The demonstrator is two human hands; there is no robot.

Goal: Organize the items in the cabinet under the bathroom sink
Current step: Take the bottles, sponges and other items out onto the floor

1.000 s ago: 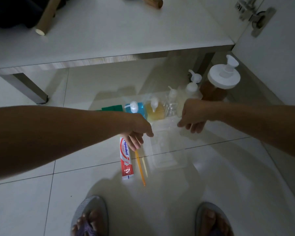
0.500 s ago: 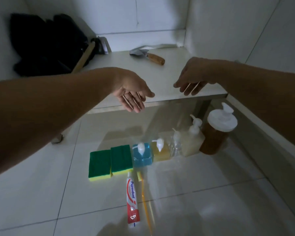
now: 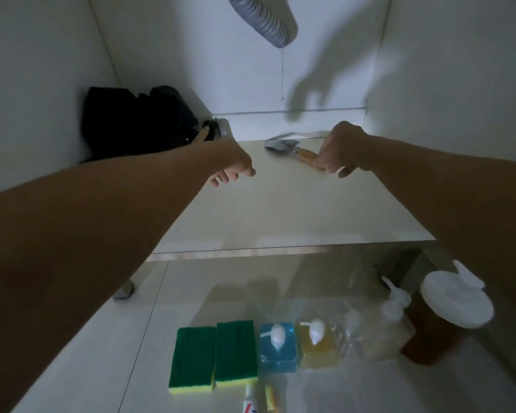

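A small tool with a grey metal head [image 3: 280, 143] and a wooden handle [image 3: 304, 155] lies at the back of the white shelf [image 3: 280, 210]. My right hand [image 3: 341, 152] has its fingers curled round the near end of that handle. My left hand [image 3: 233, 171] hovers over the shelf to the left, fingers loosely curled, holding nothing. On the floor below stand two green sponges [image 3: 212, 356], a blue pump bottle [image 3: 277, 350], a yellow pump bottle [image 3: 318, 344], a clear bottle [image 3: 352, 332], a pale pump bottle [image 3: 390, 317] and a brown jar with a white pump lid [image 3: 441, 329].
A black bag [image 3: 137, 120] fills the shelf's back left corner, with a wooden stick [image 3: 201, 134] and a metal part [image 3: 221, 128] beside it. A grey ribbed drain hose [image 3: 268, 19] hangs from above. A toothpaste tube [image 3: 251, 405] and an orange toothbrush [image 3: 270, 397] lie at the bottom edge.
Both hands have reached deeper over the shelf. My right hand has come down onto the tool's wooden handle and closed on it. The view has tilted upward.
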